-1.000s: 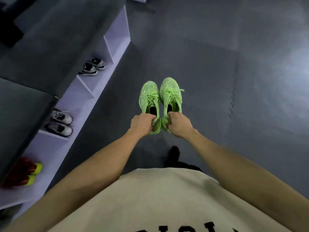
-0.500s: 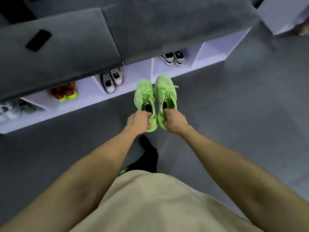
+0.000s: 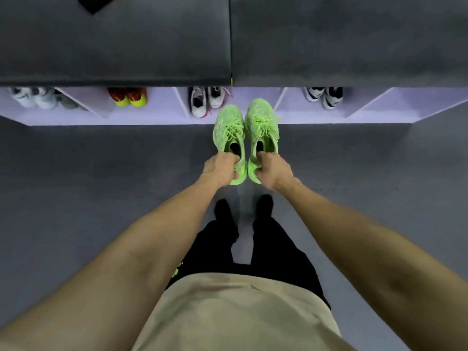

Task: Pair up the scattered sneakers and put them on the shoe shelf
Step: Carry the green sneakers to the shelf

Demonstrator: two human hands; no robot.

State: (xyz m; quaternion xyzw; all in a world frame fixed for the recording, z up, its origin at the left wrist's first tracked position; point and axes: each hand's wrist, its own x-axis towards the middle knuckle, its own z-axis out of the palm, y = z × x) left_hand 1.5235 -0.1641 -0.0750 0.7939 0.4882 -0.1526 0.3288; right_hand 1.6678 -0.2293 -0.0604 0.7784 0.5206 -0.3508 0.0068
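Observation:
I hold two neon green sneakers side by side, toes pointing at the shelf. My left hand [image 3: 220, 170] grips the heel of the left green sneaker [image 3: 228, 133]. My right hand [image 3: 272, 171] grips the heel of the right green sneaker [image 3: 262, 125]. The pale lilac shoe shelf [image 3: 157, 117] runs across the view under a dark grey padded top [image 3: 152, 46]. The toes of both sneakers overlap the shelf's front edge near a divider.
Shelf compartments hold a white pair [image 3: 33, 97], a red and yellow pair [image 3: 128, 97], a white, black and red pair [image 3: 207, 101] and a black and white pair [image 3: 324, 97]. The rightmost compartment [image 3: 405, 107] holds nothing. A dark flat object [image 3: 95, 3] lies on the padded top. Grey floor mats [image 3: 101, 173] surround my feet.
I have turned to face the shelf squarely and stepped closer. The green sneakers, still held in both hands, now reach the shelf's front edge.

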